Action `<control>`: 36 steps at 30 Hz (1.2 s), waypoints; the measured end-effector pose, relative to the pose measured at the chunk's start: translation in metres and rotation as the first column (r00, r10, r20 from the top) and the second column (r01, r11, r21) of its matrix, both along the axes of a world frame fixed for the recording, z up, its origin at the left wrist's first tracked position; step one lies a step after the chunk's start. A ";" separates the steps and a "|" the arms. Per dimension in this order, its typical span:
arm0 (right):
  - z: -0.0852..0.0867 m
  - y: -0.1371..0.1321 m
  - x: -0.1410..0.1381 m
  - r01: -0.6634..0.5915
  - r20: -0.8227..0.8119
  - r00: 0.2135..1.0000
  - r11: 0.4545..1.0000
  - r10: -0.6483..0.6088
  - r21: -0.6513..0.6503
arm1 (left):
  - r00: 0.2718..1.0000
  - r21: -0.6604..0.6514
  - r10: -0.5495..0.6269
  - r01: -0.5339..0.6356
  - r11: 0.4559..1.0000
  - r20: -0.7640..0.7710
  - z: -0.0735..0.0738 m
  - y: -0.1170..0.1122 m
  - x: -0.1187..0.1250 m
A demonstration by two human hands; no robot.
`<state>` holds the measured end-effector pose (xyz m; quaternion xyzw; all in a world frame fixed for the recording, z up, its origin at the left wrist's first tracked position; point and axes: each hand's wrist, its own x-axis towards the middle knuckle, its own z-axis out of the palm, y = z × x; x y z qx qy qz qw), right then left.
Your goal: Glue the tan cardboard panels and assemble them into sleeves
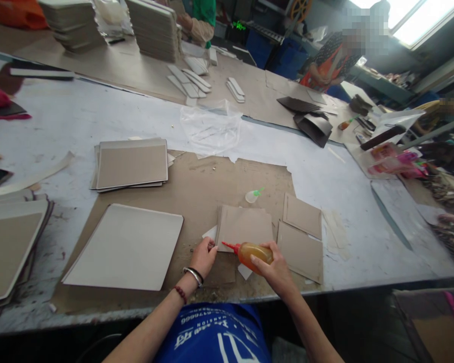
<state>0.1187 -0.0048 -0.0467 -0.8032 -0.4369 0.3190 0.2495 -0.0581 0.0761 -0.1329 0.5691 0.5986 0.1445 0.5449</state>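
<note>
In my right hand [274, 269] is a glue bottle [255, 256] of amber liquid, tipped on its side. Its red nozzle points left, over the lower left part of a stack of grey-beige boards [245, 224]. My left hand [205, 259] pinches the lower left corner of that stack, its fingers closed there. Just above the stack sits a small clear bottle [251, 196] with a green tip. Two more beige boards [301, 252] lie to the right, one overlapping the other. Left of my left hand rests a large pale board [124, 247] with a dark edge.
Farther back are a pile of framed boards [133, 164] and a crumpled plastic bag [212, 126]. More boards [11, 247] are stacked at the left edge. Tall stacks [155, 30], white strips [189, 80] and dark sheets [310, 118] lie across the table, where co-workers [329, 63] are.
</note>
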 end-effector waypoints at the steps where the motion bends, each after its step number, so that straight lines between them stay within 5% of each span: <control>1: 0.000 0.000 0.000 -0.001 0.001 1.000 1.000 0.001 -0.001 | 1.000 0.005 -0.003 0.003 1.000 0.006 0.000 0.000 0.000; 18: 0.005 -0.010 0.001 0.004 0.003 1.000 1.000 -0.004 -0.010 | 0.999 0.005 -0.047 0.047 0.999 0.004 -0.010 -0.001 -0.004; 36: 0.009 -0.061 0.056 0.183 0.138 0.975 0.982 -0.175 -0.052 | 0.998 -0.041 -0.042 0.044 0.998 0.054 -0.016 -0.001 -0.008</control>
